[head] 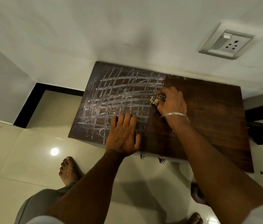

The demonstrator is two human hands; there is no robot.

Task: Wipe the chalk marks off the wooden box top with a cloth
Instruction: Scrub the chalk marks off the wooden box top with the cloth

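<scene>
Box top: dark wooden box top (208, 113), rectangular, set against a white wall (127, 38); its right part is bare wood, its left part is covered in marks.
Chalk marks: white chalk marks (119, 94) in a rough crossed grid, running from the left edge of the top to about its middle, where they end just beside the cloth.
Cloth: small checked cloth (157, 99), bunched up, pressed on the wood at the boundary between the marked and the bare areas; only a little of it shows past the fingers.
Right hand: right hand (171, 102) closed around the cloth, knuckles up, bearing down on the top; a thin silver bangle (174, 114) sits on the wrist.
Left hand: left hand (124, 135) flat on the near edge of the top, palm down, fingers spread and extended over the chalk, holding nothing.
Fittings: two metal latches (153, 158) on the near side of the box, below the top's edge.
Floor: glossy pale tiled floor (22, 151) with a bright light reflection; a bare foot (69, 170) stands left of the box.
Wall fitting: white switch and socket plate (227, 41) on the wall, above the right end of the box.
</scene>
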